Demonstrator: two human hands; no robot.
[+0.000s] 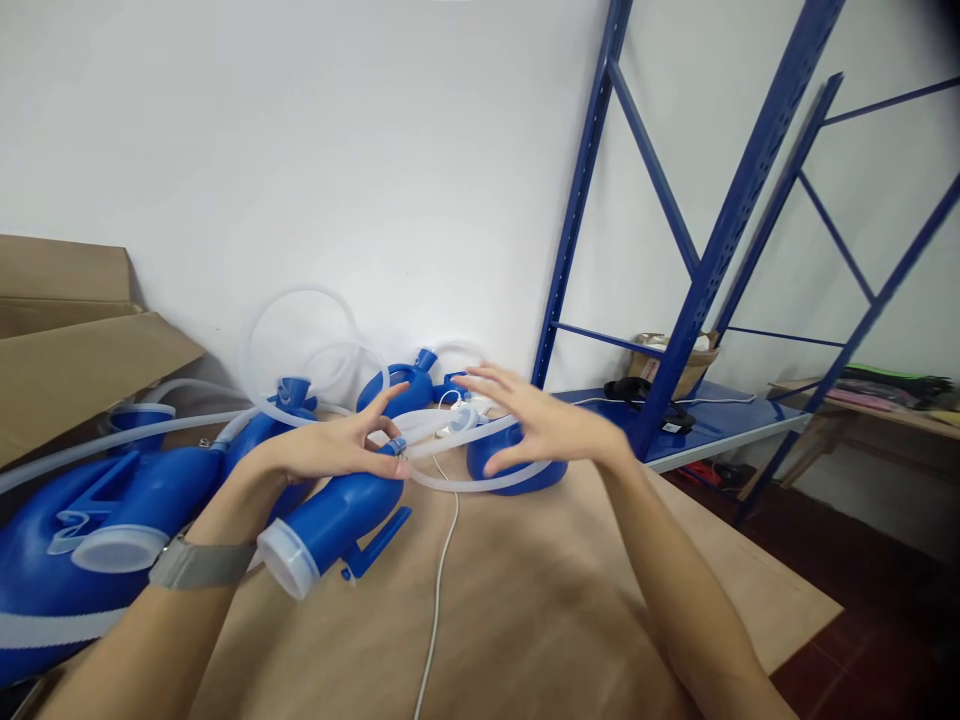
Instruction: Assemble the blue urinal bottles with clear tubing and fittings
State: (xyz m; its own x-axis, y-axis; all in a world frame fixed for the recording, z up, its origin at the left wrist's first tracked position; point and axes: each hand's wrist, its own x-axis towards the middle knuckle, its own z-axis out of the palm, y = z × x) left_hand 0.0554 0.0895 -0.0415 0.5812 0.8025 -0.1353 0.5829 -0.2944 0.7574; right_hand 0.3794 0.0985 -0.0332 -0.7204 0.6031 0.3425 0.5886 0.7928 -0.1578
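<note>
Tubing of clear, flexible plastic was seen looped low over the wooden tabletop, joined to the narrow end of a blue plastic bottle with a white screw cap that lay tilted on its side near the middle of the table. The tube was pinched near the bottle's neck between thumb and fingertips of the left hand, on whose wrist a grey mesh watch band was worn. The right hand was held just above the loop with its fingers spread wide and nothing gripped, though whether the tube was brushed by it could not be told. More blue plastic vessels with coiled clear hoses were heaped to the left and behind. A brown cardboard box stood at the far left, and blue metal shelving rose at the right.
</note>
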